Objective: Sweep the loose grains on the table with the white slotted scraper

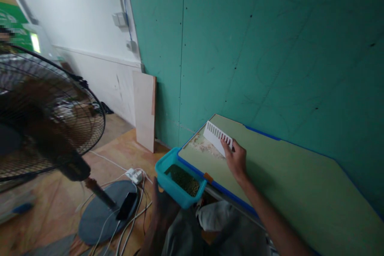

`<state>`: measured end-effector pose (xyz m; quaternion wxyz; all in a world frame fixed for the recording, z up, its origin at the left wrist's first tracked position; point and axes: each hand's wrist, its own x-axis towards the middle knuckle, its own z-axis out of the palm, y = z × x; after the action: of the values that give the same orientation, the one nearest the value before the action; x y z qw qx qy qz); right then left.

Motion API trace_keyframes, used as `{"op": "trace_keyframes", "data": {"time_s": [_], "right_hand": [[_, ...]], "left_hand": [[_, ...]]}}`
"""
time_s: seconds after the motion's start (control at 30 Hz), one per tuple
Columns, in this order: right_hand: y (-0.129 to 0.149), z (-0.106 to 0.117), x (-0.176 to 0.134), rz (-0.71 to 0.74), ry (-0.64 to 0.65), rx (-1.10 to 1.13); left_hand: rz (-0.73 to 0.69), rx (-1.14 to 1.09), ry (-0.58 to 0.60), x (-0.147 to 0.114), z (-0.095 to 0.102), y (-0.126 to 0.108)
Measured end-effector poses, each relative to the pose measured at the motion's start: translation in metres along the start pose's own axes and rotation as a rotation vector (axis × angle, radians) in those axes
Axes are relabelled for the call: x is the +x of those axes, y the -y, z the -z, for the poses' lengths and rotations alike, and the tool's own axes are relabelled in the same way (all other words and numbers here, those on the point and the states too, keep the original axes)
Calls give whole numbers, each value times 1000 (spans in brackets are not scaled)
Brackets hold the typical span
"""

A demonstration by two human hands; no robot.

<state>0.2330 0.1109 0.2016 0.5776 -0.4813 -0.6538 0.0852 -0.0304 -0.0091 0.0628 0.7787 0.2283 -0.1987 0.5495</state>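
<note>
Right hand [237,159] grips white slotted scraper [216,137], long axis slanting along table [288,184] corner. Left hand [163,204] cups teal tub [179,182] (green grains inside) below edge, left of scraper.

**Open tabletop to the right, clutter down left**

The table [300,192] lies bare and wide right of the right hand [237,160]. The green wall [270,48] closes off the back. Down left, the fan [45,120], its base and loose cables [126,224] crowd the floor.
</note>
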Motion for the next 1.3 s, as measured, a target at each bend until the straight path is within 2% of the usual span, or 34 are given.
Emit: {"op": "trace_keyframes", "data": {"time_s": [0.27,0.4,0.57,0.77,0.97,1.3], "right_hand": [[9,0,-5,23,90,97],[12,-1,-7,54,115,117],[15,-1,-11,92,122,134],[21,1,-14,153,162,153],[27,2,-15,147,170,144],[28,1,-17,162,173,160]], "left_hand": [[-13,-14,-15,4,-8,3],[-55,-8,7,12,-20,9],[-61,1,-63,17,-30,13],[-17,-9,-59,13,-26,10],[-20,-28,-55,11,-24,9],[-14,0,-134,14,-28,10]]}}
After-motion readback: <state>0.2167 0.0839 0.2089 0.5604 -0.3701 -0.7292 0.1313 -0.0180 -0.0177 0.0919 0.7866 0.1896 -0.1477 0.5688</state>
